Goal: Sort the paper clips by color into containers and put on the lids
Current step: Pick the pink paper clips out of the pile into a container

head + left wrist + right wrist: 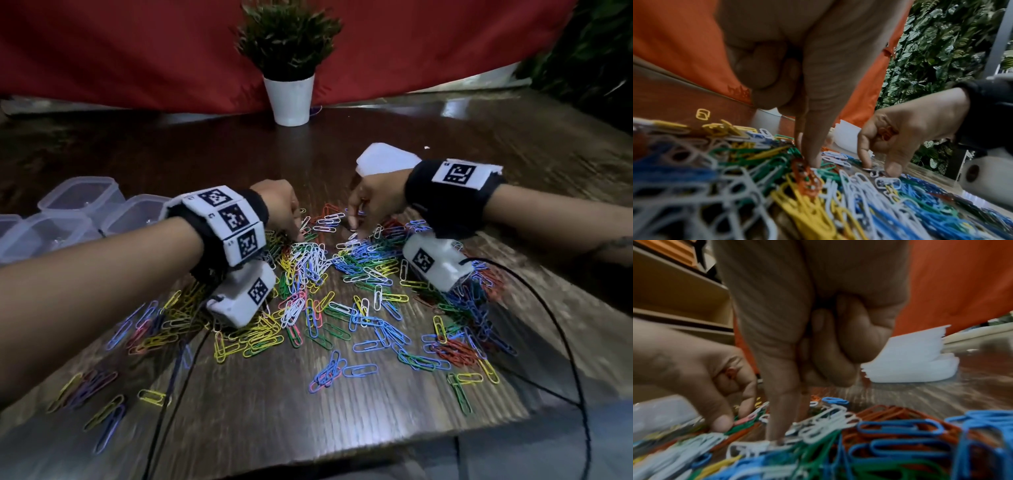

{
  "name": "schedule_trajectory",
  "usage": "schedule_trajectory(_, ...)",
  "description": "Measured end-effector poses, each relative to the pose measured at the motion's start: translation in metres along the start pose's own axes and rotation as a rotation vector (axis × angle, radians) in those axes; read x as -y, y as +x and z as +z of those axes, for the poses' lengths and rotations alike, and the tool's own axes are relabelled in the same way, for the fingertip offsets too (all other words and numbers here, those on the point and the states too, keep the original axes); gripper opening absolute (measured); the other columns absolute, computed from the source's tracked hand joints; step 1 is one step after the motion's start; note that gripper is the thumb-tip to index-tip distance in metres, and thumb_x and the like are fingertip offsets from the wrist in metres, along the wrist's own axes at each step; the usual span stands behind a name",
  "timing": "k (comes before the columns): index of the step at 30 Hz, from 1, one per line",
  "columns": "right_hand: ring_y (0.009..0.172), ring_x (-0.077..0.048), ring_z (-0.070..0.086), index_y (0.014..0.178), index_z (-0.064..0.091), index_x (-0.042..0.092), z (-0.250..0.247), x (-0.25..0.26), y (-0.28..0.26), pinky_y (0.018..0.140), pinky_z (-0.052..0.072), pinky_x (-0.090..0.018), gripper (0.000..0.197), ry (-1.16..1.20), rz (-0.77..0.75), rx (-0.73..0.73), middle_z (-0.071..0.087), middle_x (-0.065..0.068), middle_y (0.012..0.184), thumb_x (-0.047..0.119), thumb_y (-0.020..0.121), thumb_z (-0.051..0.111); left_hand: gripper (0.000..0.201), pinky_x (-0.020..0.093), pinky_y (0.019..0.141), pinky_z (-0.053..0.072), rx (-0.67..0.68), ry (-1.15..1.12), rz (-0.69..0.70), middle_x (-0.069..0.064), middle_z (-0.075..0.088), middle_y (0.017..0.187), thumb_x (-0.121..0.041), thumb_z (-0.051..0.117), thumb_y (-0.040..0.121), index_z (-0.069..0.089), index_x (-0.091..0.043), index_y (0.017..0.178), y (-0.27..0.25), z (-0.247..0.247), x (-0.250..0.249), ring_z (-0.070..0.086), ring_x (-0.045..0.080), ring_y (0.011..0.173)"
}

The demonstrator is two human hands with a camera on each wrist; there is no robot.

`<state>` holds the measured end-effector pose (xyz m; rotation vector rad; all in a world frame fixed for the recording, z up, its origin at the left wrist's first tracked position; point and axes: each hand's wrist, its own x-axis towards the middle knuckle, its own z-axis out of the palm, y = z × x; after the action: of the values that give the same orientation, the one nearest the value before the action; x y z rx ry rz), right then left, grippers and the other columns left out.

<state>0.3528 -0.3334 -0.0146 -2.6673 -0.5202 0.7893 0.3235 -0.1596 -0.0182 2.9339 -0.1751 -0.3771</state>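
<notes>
Fingertips of the left hand (279,209) press down into a heap of paper clips (329,274). The thumb and forefinger are together at an orange clip (804,177), while the other fingers curl into the palm around more orange clips. The right hand (371,202) reaches into the far side of the same heap, just right of the left hand. Its thumb and forefinger nearly meet on a white clip (748,449), and orange clips are tucked inside its curled fingers.

Clips in white, blue, yellow, green, red and pink are spread loosely over the middle of a dark wooden table (308,418), reaching toward its near edge. 4 clear plastic containers (80,209) stand in a cluster at the left, lids off. A stack of white lids (387,159) lies just beyond the right hand. A potted plant (289,65) stands at the far edge, in front of a red cloth (137,51).
</notes>
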Motion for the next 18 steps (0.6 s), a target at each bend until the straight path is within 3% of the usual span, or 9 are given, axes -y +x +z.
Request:
schedule_trajectory(2,0.051,-0.012,0.040,0.069,0.062,0.019,-0.007,-0.006,-0.005,0.047,0.030,-0.019,0.018,0.107,-0.008,-0.035,0.054,-0.002,0.059,0.011,0.071,0.078,0.028,0.025,0.057,0.034,-0.008,0.011,0.037,-0.004,0.058,0.074,-0.030,0.082,0.066,0.067,-0.017,0.086,0.000,0.000,0.000,0.051,0.013,0.076)
schedule_trajectory(5,0.042,-0.004,0.043,0.067,0.061,0.018,-0.017,-0.012,-0.014,0.043,0.034,-0.015,0.018,0.138,-0.009,-0.145,0.056,0.007,0.049,0.007,0.074,0.074,0.022,0.021,0.054,0.033,0.012,-0.008,0.080,-0.010,0.055,0.067,-0.027,0.082,0.067,0.065,-0.021,0.080,0.002,0.002,-0.002,0.048,0.009,0.069)
schedule_trajectory(8,0.029,-0.001,0.035,0.067,0.060,0.018,-0.025,-0.017,-0.023,0.035,0.029,-0.012,0.020,0.104,0.018,-0.189,0.050,0.010,0.040,0.005,0.078,0.070,0.016,0.020,0.055,0.035,-0.009,-0.070,0.078,-0.006,0.061,0.075,-0.030,0.077,0.073,0.070,-0.019,0.082,0.005,0.005,-0.006,0.051,0.009,0.073)
schedule_trajectory(12,0.028,-0.003,0.030,0.068,0.061,0.020,-0.025,-0.028,-0.030,0.034,0.024,-0.012,0.018,0.097,0.031,-0.210,0.042,0.010,0.032,0.010,0.078,0.072,0.014,0.022,0.068,0.035,-0.077,-0.020,0.036,-0.003,0.063,0.083,-0.025,0.076,0.075,0.071,-0.017,0.085,0.006,0.005,-0.006,0.054,0.013,0.084)
schedule_trajectory(18,0.028,-0.001,0.039,0.072,0.061,0.015,-0.015,-0.036,-0.036,0.032,0.028,-0.009,0.014,0.131,0.049,-0.212,0.050,0.009,0.035,0.008,0.079,0.071,0.020,0.024,0.070,0.039,0.006,-0.019,-0.001,0.002,0.065,0.086,-0.021,0.075,0.077,0.072,-0.008,0.092,0.006,0.004,-0.004,0.054,0.014,0.081)
